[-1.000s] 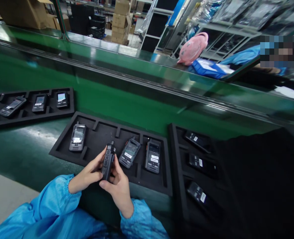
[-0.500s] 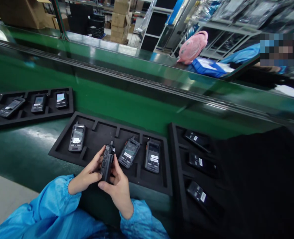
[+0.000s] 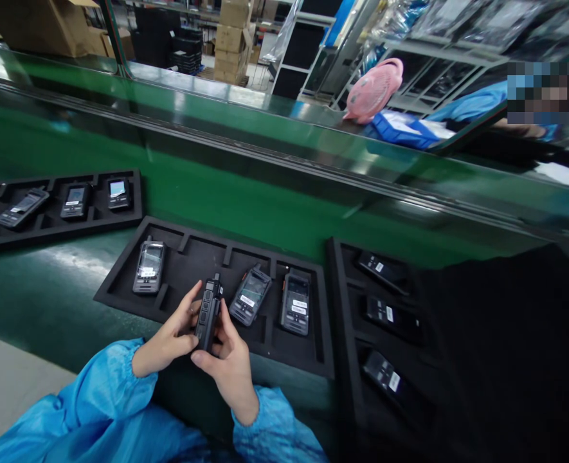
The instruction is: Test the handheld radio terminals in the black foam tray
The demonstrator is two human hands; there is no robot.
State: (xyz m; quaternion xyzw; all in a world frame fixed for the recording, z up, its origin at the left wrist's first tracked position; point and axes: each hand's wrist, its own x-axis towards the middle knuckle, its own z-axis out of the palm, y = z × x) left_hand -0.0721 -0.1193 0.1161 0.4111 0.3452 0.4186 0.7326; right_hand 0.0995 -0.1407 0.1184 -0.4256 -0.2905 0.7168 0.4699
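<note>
Both of my hands hold one black handheld radio [image 3: 207, 315] edge-on, its side buttons facing me and its stub antenna pointing away. My left hand [image 3: 175, 334] grips it from the left, thumb near the lower end. From the right, my right hand [image 3: 229, 357] wraps it, fingers along its far side and thumb at the bottom. Beneath lies a black foam tray [image 3: 197, 251] with three more radios: one at the left [image 3: 149, 266], a tilted one [image 3: 250, 296] just right of my hands, and another [image 3: 295, 302] at the right end.
A second foam tray [image 3: 96, 222] with several radios lies at the far left. At right stands another tray [image 3: 344, 308] holding three dark radios, beside black material [image 3: 515, 334]. Behind the green bench wall are a pink fan [image 3: 373, 90], cartons [image 3: 231, 42] and a person's blue sleeve [image 3: 481, 101].
My left fingers have shifted very slightly on the radio, which stays in nearly the same place. The person's sleeve at the back right has moved a little.
</note>
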